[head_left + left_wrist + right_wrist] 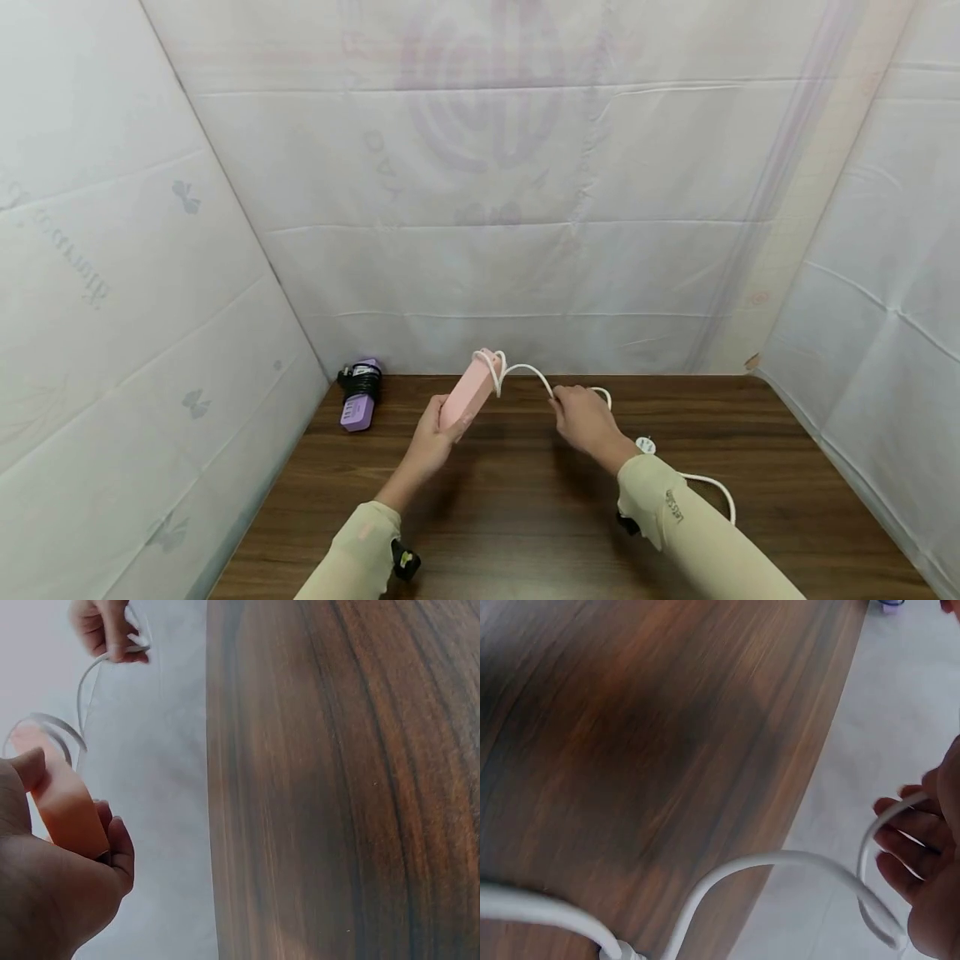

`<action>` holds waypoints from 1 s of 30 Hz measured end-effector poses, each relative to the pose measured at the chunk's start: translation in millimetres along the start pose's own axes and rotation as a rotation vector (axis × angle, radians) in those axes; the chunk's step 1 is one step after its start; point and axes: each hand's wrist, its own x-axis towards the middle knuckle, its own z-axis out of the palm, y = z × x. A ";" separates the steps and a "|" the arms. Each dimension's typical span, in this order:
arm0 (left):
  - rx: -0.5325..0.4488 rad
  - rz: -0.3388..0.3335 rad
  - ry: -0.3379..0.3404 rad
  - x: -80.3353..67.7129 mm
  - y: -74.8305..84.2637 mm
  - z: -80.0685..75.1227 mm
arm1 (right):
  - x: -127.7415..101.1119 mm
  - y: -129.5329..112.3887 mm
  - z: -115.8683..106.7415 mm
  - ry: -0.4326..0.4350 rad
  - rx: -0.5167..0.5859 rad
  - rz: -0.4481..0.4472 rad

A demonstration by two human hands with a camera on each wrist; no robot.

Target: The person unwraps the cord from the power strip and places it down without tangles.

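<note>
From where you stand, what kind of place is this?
It looks like a makeshift recording booth rather than a home: creased white sheeting walls in a bare wooden table on three sides. The left hand grips a pink power strip; the right hand holds its white cord.

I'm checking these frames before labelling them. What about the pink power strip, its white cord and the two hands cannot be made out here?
- Pink power strip: its socket face is not visible in the head view; the left hand covers its lower end.
- White cord: in the head view its run under the right hand and sleeve is hidden.
- Plug: too small to show its prongs.
- Right wrist view: motion blur, fingers cut by the frame edge.
</note>
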 end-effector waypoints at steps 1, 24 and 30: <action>-0.002 -0.001 0.011 0.8 -0.3 -0.8 | -0.8 2.6 0.0 -0.043 0.010 0.025; -0.026 0.011 -0.034 3.9 4.2 13.5 | 11.6 -45.6 -5.7 0.040 0.297 -0.199; -0.025 0.020 -0.043 5.3 6.2 17.8 | 16.2 -60.1 -8.5 0.150 0.327 -0.136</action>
